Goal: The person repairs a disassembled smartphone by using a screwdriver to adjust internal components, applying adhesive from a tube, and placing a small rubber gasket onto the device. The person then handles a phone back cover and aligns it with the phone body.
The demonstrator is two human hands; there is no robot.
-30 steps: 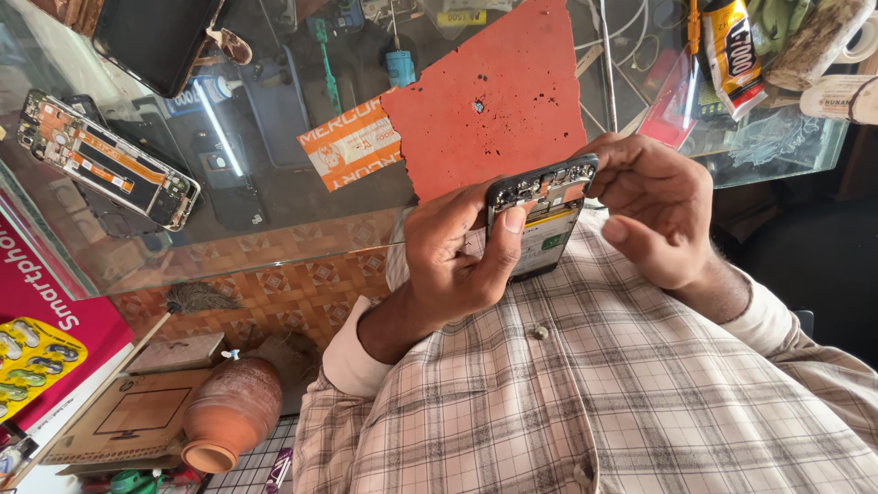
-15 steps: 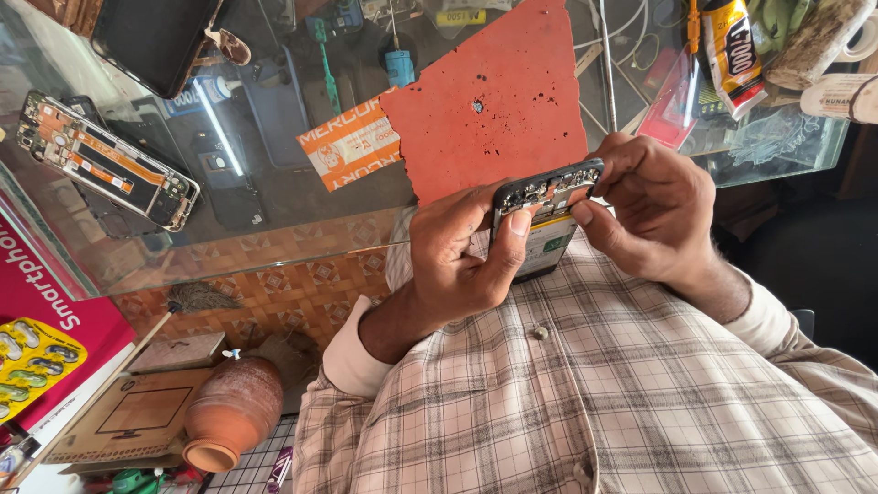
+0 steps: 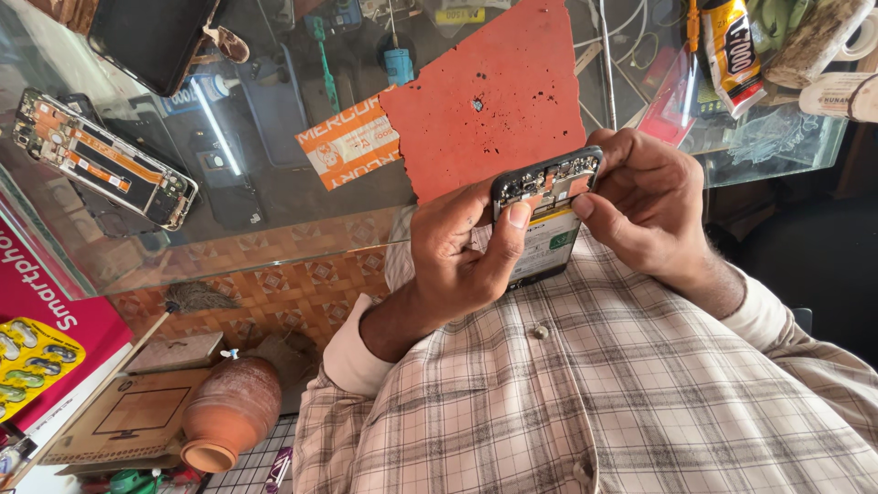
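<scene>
I hold an opened smartphone (image 3: 547, 220) with its back cover off in front of my chest, so its circuit board and battery show. My left hand (image 3: 457, 261) grips it from the left and below, with the thumb tip pressed on the board near the top. My right hand (image 3: 651, 206) wraps the phone's upper right corner, and its thumb touches the board beside my left thumb. Both hands hover just in front of a glass counter's (image 3: 274, 210) near edge, over my checked shirt (image 3: 594, 412).
On the glass counter lie a red-orange mat (image 3: 494, 101), an orange label (image 3: 352, 142), another opened phone (image 3: 101, 160), a dark screen (image 3: 151, 37) and a glue tube (image 3: 732, 46). Lower left are a clay pot (image 3: 229, 416), a cardboard box (image 3: 119, 416) and a pink box (image 3: 46, 302).
My right thumb has moved in from the phone's corner onto the board. My left thumb has shifted up beside it. The phone has barely moved.
</scene>
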